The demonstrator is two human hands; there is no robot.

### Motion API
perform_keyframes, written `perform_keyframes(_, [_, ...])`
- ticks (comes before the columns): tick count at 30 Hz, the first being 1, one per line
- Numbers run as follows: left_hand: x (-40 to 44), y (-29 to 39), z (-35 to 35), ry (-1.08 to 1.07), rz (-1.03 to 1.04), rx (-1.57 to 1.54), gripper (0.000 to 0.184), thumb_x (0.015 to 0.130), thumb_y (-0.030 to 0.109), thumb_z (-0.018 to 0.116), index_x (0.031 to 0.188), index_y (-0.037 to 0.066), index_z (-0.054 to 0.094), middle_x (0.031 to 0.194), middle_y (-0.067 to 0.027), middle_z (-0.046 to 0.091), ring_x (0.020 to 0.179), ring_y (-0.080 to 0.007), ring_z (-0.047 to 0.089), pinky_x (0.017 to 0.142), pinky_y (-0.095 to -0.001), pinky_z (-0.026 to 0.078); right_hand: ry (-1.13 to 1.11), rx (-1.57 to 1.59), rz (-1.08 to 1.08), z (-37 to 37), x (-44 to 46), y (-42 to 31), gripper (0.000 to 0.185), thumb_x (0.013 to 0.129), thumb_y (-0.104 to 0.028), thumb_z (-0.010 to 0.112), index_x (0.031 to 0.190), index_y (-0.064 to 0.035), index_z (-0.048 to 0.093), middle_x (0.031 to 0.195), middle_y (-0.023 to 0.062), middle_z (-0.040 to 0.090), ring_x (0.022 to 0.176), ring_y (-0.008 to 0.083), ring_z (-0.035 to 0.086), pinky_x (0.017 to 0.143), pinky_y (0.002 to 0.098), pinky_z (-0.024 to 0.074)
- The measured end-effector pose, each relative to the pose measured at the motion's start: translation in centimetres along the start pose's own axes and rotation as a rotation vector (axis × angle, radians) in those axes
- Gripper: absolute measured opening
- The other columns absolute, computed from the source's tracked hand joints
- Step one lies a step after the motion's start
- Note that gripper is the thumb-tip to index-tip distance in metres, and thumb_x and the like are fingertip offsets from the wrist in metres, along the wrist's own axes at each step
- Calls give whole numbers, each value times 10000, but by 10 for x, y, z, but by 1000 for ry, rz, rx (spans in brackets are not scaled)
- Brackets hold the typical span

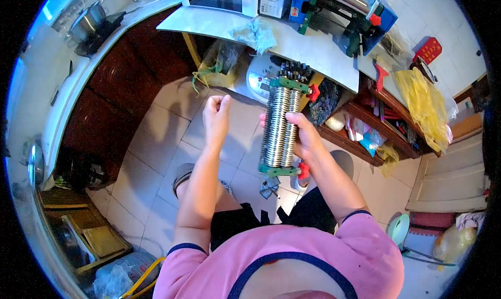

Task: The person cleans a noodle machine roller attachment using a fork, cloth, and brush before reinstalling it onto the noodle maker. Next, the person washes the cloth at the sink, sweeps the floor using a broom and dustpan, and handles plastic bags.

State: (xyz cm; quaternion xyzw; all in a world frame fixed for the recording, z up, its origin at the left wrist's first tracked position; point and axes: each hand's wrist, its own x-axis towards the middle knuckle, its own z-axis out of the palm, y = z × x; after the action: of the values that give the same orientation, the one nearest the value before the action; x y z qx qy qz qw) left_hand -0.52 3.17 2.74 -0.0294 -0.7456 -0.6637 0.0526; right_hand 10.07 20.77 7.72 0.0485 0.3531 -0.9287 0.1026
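Observation:
A metal roller unit [282, 124] with ridged silver rollers, green end frames and red knobs is held upright in front of my body. My right hand [303, 135] is wrapped round its middle, thumb on the rollers and fingertips showing at the far side. My left hand [216, 113] is raised to the left of the unit, apart from it, with its fingers curled and pressed together. Whether anything small is between those fingers is too small to tell. Dark gears [295, 71] stick out at the unit's top end.
Behind the unit is a counter [209, 21] with a light blue cloth [255, 35] and a green-framed machine [342, 17]. A round white scale [258, 80] sits below it. Shelves with yellow plastic bags [422, 103] stand at the right, and a pot [90, 22] at the far left.

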Motion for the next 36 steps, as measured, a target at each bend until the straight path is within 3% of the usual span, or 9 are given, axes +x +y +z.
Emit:
perform_keyframes(5, [58,53,45,-171,407,408,545,776,267,639,1210,23,417,1094,-178,492,983,-257,501,868,-348,399,-3,-13,-52,-32,10,-33,549,835,-405,500,1145,42,426,996,204,576,890,254,606,737,363,532])
perform_keyframes(11, [193,38,144,-29,650,1043,748,713,538,609,1332,201,357,1411,-200,205,1267,-451,191,1021,-492,227,-44,186,-87,-81,15,-48,594,806,-524,495,1067,9,482,929,182,579,822,251,604,700,366,524])
perform_keyframes(13, [204,28,151,-127,595,1146,685,749,485,584,1289,104,407,1356,-222,308,1230,-406,293,1000,-449,268,-118,275,-74,-94,18,-55,580,803,-528,497,1042,1,494,898,165,576,778,232,599,674,355,523])
perform_keyframes(17, [156,33,146,-80,324,480,435,859,395,482,1026,1,562,923,-148,607,778,-282,580,708,-340,461,-42,204,-198,-113,25,-59,525,818,-505,489,1002,-14,522,829,139,591,721,222,603,636,342,529])
perform_keyframes(19, [95,56,138,-85,144,-162,421,907,367,412,1114,23,538,1048,-128,580,977,-262,557,790,-352,467,14,252,-180,-110,22,-64,482,834,-471,484,1005,-22,524,827,127,602,707,216,614,627,342,537])
perform_keyframes(23, [-9,82,132,-278,-123,-783,426,908,350,437,1164,16,495,1063,-91,557,953,-172,550,785,-286,456,-71,280,-197,-110,22,-62,443,854,-425,472,1029,-22,523,859,126,615,734,205,629,646,346,546])
perform_keyframes(30, [-24,101,160,-537,-136,-567,384,886,217,525,1177,-32,497,976,-50,592,839,-108,552,764,-242,445,9,229,-271,-91,22,-55,429,866,-399,462,1100,-43,509,972,98,602,862,190,606,759,340,509])
perform_keyframes(32, [-32,91,149,-458,137,17,307,852,193,563,1066,-26,576,889,-36,612,787,-95,553,709,-239,452,34,282,-251,-92,18,-58,382,867,-367,468,1073,-49,520,928,94,615,802,182,618,712,340,525])
perform_keyframes(36, [-72,95,118,-494,139,276,229,850,129,557,1021,-21,589,877,-23,606,802,-61,527,729,-226,437,-5,197,-301,-98,13,-64,375,867,-356,472,1068,-43,518,900,100,620,769,182,623,706,329,526])
